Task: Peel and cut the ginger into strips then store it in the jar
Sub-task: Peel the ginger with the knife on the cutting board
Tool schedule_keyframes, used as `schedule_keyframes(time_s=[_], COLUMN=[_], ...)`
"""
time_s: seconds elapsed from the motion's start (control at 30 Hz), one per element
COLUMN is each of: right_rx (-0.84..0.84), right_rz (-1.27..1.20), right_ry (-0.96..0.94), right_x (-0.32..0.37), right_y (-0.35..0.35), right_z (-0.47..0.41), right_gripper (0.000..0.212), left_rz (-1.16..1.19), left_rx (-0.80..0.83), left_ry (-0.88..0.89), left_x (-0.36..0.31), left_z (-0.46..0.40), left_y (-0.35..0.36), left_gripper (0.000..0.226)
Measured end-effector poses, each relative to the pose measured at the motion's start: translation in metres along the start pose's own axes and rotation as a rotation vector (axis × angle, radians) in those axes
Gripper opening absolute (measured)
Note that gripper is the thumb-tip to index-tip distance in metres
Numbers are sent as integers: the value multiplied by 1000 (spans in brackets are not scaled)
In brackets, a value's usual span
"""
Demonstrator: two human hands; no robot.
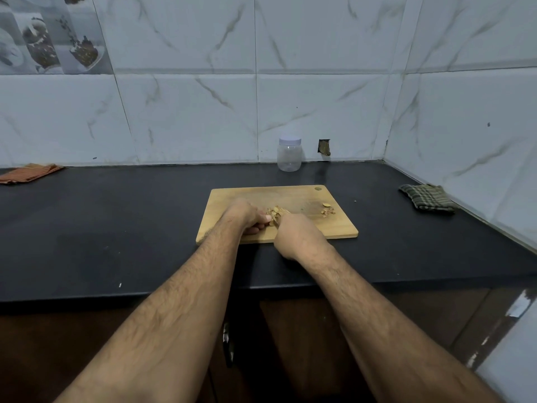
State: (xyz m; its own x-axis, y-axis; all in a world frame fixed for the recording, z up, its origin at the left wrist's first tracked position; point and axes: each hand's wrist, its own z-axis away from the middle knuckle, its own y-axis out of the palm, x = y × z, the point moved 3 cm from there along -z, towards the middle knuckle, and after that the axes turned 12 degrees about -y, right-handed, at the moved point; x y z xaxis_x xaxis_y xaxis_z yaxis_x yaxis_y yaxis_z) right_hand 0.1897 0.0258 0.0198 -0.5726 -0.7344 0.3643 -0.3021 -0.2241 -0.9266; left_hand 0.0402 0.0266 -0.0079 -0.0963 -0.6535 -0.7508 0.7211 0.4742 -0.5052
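A wooden cutting board (308,196) lies on the black counter. Near its middle my left hand (245,215) presses down on a small pile of ginger pieces (276,212). My right hand (296,235) is closed just right of the pile, its back to the camera; whatever it grips is hidden, so I cannot make out a knife. A second little heap of ginger scraps (327,210) sits toward the board's right side. A clear plastic jar (289,155) with a pale lid on stands behind the board, against the wall.
A green checked cloth (427,197) lies at the right by the side wall. An orange striped cloth (29,173) lies at the far left. The black counter (116,216) ends in a front edge near my forearms. Tiled walls close the back and right.
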Motion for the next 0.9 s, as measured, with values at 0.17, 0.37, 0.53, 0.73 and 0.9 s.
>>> schedule_keyframes(time_s=[0.17,0.37,0.53,0.73,0.9], right_rx=[27,9,9,-69,-147], right_rz=[11,-10,2,-18,-19], right_ry=[-7,10,22,23,-16], right_x=[-5,-10,-12,-15,-16], right_y=[0,0,1,1,5], right_z=[22,33,34,25,13], right_gripper=[28,17,14,22,23], left_rz=[9,21,33,17,25], left_rx=[-2,17,13,7,-20], left_ry=[-16,-34,-36,-34,-14], left_x=[0,-1,0,-1,1], left_z=[-1,5,5,9,6], left_y=[-1,-1,-2,-1,-2], left_gripper=[19,7,18,11,19])
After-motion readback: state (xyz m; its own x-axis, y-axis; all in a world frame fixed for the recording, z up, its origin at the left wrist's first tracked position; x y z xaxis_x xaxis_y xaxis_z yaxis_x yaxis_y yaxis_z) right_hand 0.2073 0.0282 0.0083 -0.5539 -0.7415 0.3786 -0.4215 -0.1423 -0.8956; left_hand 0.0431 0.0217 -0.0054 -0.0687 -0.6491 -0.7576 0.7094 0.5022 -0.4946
